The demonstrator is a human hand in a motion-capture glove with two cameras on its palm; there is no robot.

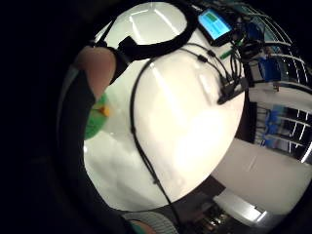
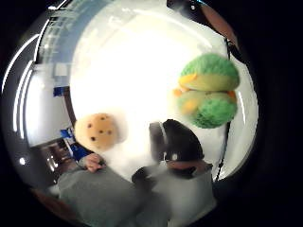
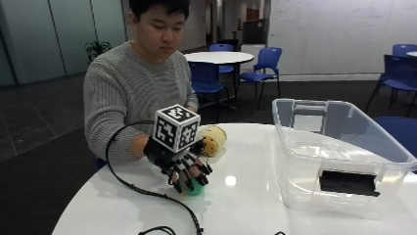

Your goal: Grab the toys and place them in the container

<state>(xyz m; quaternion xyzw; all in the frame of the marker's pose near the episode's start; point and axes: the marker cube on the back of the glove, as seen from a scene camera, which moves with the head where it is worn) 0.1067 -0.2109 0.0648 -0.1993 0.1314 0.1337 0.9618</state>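
In the outside view my gloved right hand hangs palm down over a green plush toy on the white round table. Its fingers point down, spread and nearly straight, with the tips at the toy's top. They hold nothing. A round tan cookie plush with dark chips lies just behind the hand. The thumb side palm view shows the green plush with yellow and orange patches, and the cookie plush next to the bare left hand. The clear plastic container stands at the table's right and looks empty.
A black cable loops from the glove across the table's front. The little finger side palm view shows a small lit screen and a bundle of cables on the table. Blue chairs and another table stand behind.
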